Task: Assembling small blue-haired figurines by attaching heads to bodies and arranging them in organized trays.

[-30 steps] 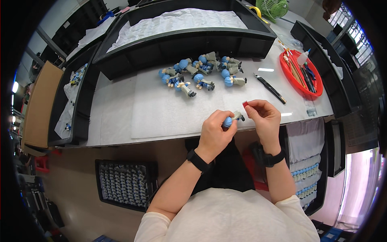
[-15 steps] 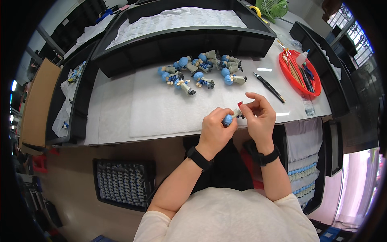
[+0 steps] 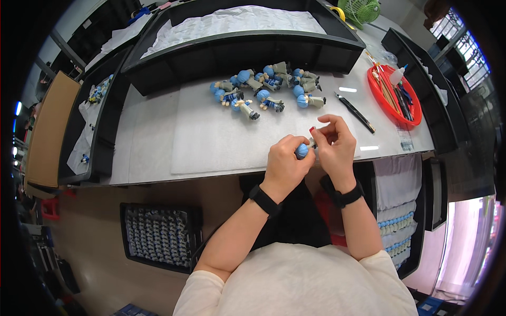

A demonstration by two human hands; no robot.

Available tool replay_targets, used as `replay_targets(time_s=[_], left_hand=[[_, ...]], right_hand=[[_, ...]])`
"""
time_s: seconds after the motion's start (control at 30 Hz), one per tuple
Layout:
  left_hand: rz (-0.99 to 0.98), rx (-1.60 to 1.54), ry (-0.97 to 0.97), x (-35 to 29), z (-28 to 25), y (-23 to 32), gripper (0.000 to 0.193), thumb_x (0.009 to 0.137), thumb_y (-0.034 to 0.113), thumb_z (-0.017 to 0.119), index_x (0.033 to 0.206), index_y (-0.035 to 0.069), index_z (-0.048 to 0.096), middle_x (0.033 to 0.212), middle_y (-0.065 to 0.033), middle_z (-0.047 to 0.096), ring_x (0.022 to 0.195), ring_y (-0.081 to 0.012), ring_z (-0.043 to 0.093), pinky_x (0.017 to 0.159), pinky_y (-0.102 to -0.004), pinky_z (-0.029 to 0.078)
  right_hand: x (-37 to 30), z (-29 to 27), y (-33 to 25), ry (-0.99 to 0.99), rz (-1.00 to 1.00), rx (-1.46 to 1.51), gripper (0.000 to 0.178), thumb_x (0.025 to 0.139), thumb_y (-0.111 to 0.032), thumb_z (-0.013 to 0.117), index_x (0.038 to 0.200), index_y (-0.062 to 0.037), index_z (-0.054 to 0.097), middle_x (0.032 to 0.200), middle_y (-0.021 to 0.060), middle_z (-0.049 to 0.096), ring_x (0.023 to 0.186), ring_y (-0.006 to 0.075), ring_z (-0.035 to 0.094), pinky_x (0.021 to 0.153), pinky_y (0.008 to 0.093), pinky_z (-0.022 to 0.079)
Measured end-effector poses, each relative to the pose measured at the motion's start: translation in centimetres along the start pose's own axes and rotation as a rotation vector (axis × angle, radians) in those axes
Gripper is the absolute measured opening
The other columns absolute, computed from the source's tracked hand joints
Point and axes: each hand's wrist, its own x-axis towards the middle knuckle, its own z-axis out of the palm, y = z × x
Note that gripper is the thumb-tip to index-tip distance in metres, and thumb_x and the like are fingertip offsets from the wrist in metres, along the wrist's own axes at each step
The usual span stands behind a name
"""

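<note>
My left hand [image 3: 286, 160] is closed around a small doll figurine [image 3: 302, 151] with ribbed blue hair and pale grey clothes, held just above the near edge of the table. Its head sticks out between my thumb and fingers, and its feet point toward my right hand [image 3: 336, 150]. A small red piece [image 3: 312, 129] shows at my right thumb tip, in a pinch close beside the figurine's legs; its kind is too small to tell. Beyond my hands, similar figurines [image 3: 244, 109] lie in a loose cluster on a white sheet [image 3: 211, 147].
A black craft knife [image 3: 357, 113] lies right of the figurines. Brushes and a bottle sit in a red basket [image 3: 370, 89]. A large black tray [image 3: 237, 55] borders the far side, another tray [image 3: 108, 134] the left. Below stands a crate of figurines [image 3: 158, 237].
My right hand has shifted slightly up and left, with its fingers closer to the figurine's legs. My left hand still holds the figurine. The whole view has shifted a little.
</note>
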Motion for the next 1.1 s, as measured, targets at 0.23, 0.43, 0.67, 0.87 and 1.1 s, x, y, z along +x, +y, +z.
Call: replay_targets(time_s=[0.23, 0.43, 0.67, 0.87, 1.1], left_hand=[[-0.002, 0.028, -0.002, -0.1, 0.2, 0.2, 0.014, 0.068, 0.007, 0.065, 0.078, -0.002, 0.061, 0.065, -0.011, 0.055, 0.052, -0.0162, 0.051, 0.048, -0.0265, 0.04], [0.018, 0.016, 0.019, -0.4, 0.2, -0.2, 0.012, 0.068, 0.006, 0.064, 0.077, -0.001, 0.061, 0.065, -0.0111, 0.055, 0.052, -0.0169, 0.051, 0.048, -0.0272, 0.04], [0.037, 0.018, 0.019, -0.3, 0.3, 0.3, 0.013, 0.068, 0.007, 0.063, 0.078, -0.001, 0.062, 0.064, -0.0112, 0.055, 0.052, -0.0183, 0.051, 0.048, -0.0284, 0.04], [0.013, 0.009, 0.03, -0.3, 0.4, -0.1, 0.013, 0.067, 0.007, 0.063, 0.077, -0.002, 0.061, 0.064, -0.0116, 0.055, 0.052, -0.0177, 0.052, 0.048, -0.0279, 0.041], [-0.037, -0.02, 0.012, -0.1, 0.0, 0.1, 0.013, 0.067, 0.007, 0.062, 0.076, -0.003, 0.061, 0.064, -0.0113, 0.055, 0.052, -0.0166, 0.051, 0.048, -0.0273, 0.04]], right_hand=[[-1.3, -0.4, -0.4, 0.027, 0.019, 0.029, 0.022, 0.072, 0.004, 0.062, 0.092, -0.0021, 0.055, 0.062, 0.0042, 0.057, 0.054, 0.0062, 0.052, 0.05, 0.0201, 0.04], [-0.1, -0.3, -0.1, 0.088, -0.005, -0.001, 0.023, 0.071, 0.003, 0.063, 0.092, -0.0023, 0.054, 0.062, 0.0039, 0.057, 0.054, 0.0071, 0.052, 0.05, 0.0202, 0.04], [-0.7, -0.2, -0.5, 0.041, -0.043, -0.066, 0.021, 0.072, 0.005, 0.061, 0.09, -0.0022, 0.053, 0.062, 0.0037, 0.056, 0.055, 0.0085, 0.054, 0.051, 0.0205, 0.042], [-1.6, 0.0, -0.6, 0.031, -0.039, 0.001, 0.021, 0.073, 0.004, 0.06, 0.093, -0.0003, 0.054, 0.069, 0.0052, 0.058, 0.061, 0.01, 0.055, 0.053, 0.0216, 0.044], [-0.6, -1.5, 0.5, -0.053, 0.294, 0.42, 0.04, 0.079, -0.001, 0.058, 0.116, 0.0021, 0.045, 0.087, 0.0103, 0.06, 0.067, 0.01, 0.056, 0.058, 0.021, 0.046]])
